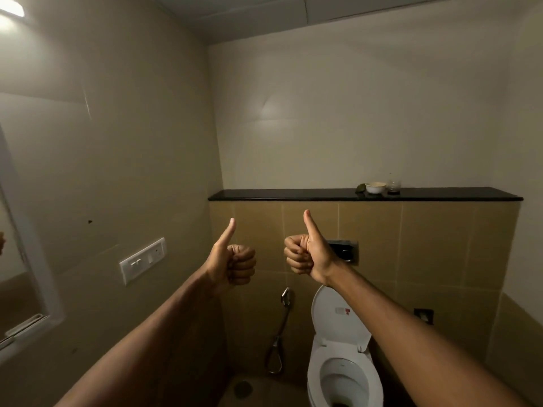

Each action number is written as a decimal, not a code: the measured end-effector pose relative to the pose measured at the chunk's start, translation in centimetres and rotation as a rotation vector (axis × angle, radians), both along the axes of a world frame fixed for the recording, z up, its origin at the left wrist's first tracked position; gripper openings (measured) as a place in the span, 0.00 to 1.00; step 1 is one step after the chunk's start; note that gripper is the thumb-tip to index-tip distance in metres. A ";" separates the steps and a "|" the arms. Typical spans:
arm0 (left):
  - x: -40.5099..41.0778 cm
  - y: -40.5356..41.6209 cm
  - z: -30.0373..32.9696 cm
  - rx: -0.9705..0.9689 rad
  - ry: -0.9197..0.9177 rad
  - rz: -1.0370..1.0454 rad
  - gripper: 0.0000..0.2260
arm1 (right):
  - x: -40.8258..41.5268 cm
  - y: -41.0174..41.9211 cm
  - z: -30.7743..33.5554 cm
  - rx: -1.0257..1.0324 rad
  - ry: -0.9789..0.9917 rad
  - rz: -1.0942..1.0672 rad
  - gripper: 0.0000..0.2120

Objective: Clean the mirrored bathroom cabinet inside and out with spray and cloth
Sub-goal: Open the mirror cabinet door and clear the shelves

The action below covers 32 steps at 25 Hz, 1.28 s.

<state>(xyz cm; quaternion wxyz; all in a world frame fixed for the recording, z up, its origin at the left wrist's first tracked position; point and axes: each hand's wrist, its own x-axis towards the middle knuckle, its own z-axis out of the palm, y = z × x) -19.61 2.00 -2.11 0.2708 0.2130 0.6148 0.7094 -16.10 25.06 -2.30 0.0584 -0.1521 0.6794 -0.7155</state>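
At the centre of a dim, tiled bathroom, a person's two bare arms reached forward with both fists raised in a thumbs-up. The left hand point(232, 264) had its four fingers curled tight into the palm and its thumb pointing up toward 1 o'clock; it held nothing. The right hand point(305, 254), just beside it at 3 o'clock and not touching it, made the same sign, fingers folded in, thumb tilted toward 11 o'clock, nothing in its grasp.

The cabinet point(32, 289) showed only as a white-framed mirror edge on the left wall, at 9 o'clock from the hands and well apart from them; part of it ran out of view. No spray or cloth could be made out anywhere in the view.

Between the cabinet and the left hand, a white switch plate point(143, 260) sat on the wall. At 5 o'clock from the hands stood a white toilet point(343, 368) with its lid up, and at its 9 o'clock a hose sprayer point(280, 327) hung against the tan tiles. Behind the right hand, partly covered by it, was a metal flush plate point(346, 251). At 1 o'clock, a black ledge point(293, 194) ran along the back wall, bearing a small white bowl point(375, 187) and, just at its 3 o'clock, a glass point(393, 186).
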 end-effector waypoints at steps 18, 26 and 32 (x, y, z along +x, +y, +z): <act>-10.3 -18.3 0.5 -0.565 0.253 0.949 0.10 | -20.5 -24.0 2.4 0.281 0.518 0.122 0.04; -11.6 -22.3 2.1 -0.596 0.188 1.286 0.11 | -24.8 -32.5 4.4 0.169 0.665 0.481 0.04; -13.8 -22.3 2.4 -0.567 0.170 1.611 0.12 | -27.3 -34.8 6.8 0.100 0.724 0.656 0.05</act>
